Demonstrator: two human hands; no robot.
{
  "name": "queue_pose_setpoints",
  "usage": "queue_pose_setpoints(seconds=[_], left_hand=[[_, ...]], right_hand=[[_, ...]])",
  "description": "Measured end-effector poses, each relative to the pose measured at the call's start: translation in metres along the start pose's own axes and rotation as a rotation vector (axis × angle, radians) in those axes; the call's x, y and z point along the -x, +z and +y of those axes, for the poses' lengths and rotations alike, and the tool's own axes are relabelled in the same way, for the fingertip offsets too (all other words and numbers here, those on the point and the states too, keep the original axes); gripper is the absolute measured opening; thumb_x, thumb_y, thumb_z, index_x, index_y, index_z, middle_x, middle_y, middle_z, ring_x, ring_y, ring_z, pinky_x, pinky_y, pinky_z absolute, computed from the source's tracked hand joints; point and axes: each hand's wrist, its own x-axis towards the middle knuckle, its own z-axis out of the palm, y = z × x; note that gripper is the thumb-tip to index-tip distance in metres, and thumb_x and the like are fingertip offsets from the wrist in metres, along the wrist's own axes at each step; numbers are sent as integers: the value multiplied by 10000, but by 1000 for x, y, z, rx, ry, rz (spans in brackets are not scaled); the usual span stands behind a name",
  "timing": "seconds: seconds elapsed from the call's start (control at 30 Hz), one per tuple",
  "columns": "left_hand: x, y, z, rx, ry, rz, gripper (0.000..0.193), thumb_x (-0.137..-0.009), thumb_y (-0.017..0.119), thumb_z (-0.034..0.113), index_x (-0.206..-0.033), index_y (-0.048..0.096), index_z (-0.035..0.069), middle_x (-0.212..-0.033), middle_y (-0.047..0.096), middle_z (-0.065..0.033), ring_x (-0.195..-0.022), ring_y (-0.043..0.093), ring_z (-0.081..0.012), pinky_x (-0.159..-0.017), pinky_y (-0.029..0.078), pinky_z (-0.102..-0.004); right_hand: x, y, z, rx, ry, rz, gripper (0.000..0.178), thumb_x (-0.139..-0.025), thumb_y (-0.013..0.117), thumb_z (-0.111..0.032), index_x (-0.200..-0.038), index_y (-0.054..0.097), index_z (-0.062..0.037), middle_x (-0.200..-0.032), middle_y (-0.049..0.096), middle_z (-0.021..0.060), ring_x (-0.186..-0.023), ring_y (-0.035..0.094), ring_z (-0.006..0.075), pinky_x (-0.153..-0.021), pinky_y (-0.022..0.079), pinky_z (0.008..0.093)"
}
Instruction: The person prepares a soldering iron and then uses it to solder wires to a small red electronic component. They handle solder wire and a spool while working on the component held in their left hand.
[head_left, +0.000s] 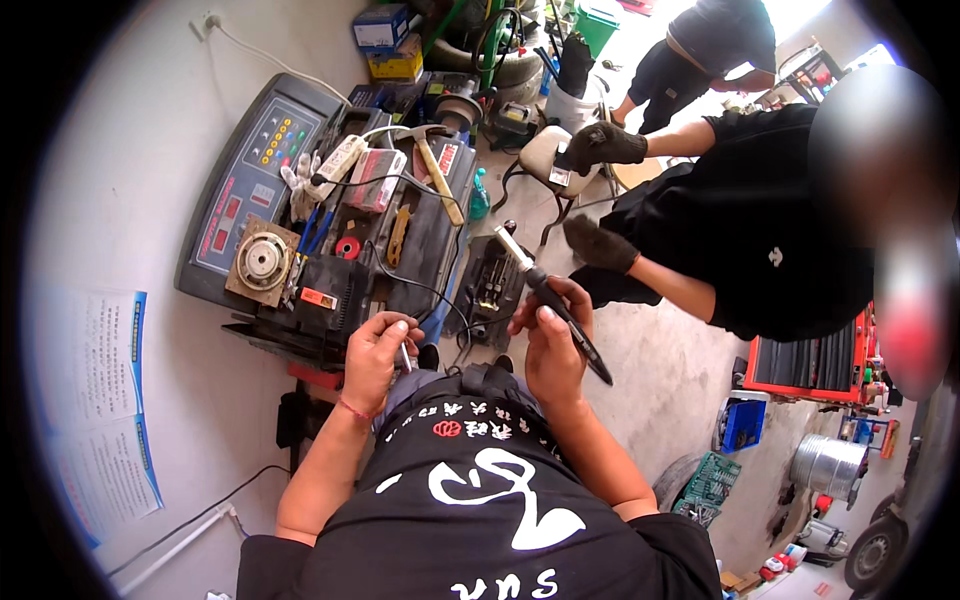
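Observation:
My right hand (557, 345) is closed around a slim, black-handled tool (566, 318). Its pale, metallic-looking end points up and to the left, and its dark tapered end sticks out below my fingers. In my left hand (378, 362), thumb and fingers are pinched together on a thin, light-coloured stick (405, 357); most of it is hidden by the fingers. The two hands are apart, both in front of my black shirt. Beyond them lies an open black case (490, 280) with small metal parts.
At left, a wheel balancer (262, 170) carries a hammer (437, 178), a round speaker-like part (265, 260), pliers (318, 232) and a power strip (338, 167). A gloved co-worker (740, 220) sits at right; another person (715, 50) bends behind. A stool (545, 155) and red tool cabinet (800, 358) stand nearby.

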Motion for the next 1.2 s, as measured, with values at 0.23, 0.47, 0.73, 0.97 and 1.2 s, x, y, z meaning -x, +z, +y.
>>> queue_pose_setpoints(seconds=[0.23, 0.47, 0.73, 0.97, 1.2], left_hand=[[-4, 0, -1, 2, -18, -71, 196, -999, 585, 142, -1041, 682, -23, -921, 714, -104, -790, 628, -134, -740, 513, -277], [-9, -6, 1, 39, -18, -80, 190, -1000, 590, 139, -1050, 685, -18, -932, 716, -100, -811, 630, -140, -770, 519, -286], [-13, -16, 14, 292, -157, -17, 165, -983, 599, 147, -1032, 666, 3, -893, 714, -130, -754, 678, -193, -722, 574, -326], [-8, 1, 38, 256, -57, -158, 166, -998, 588, 149, -1042, 669, 11, -924, 717, -120, -784, 678, -175, -748, 563, -305], [5, 1, 41, 220, 43, -175, 170, -1009, 589, 145, -1061, 673, 7, -938, 716, -106, -827, 660, -150, -778, 538, -289]], right_hand=[[-15, 18, -5, 489, -342, 153, 378, -1008, 569, -77, -1367, 468, -14, -1069, 613, 106, -928, 615, 156, -831, 528, 308], [-38, 33, 12, 541, -229, 129, 389, -1018, 585, -100, -1369, 470, 22, -1120, 597, 93, -956, 607, 122, -827, 511, 270], [-23, 31, 12, 493, -276, -38, 373, -987, 568, -10, -1347, 471, -29, -1090, 575, 105, -919, 597, 143, -809, 511, 282], [-3, 49, 26, 512, -97, -267, 356, -1024, 614, -58, -1370, 544, -4, -1100, 695, 131, -877, 681, 149, -766, 561, 280], [1, 57, 28, 657, -237, -387, 414, -923, 685, 63, -1314, 572, -8, -1070, 688, 125, -894, 686, 162, -766, 546, 274]])
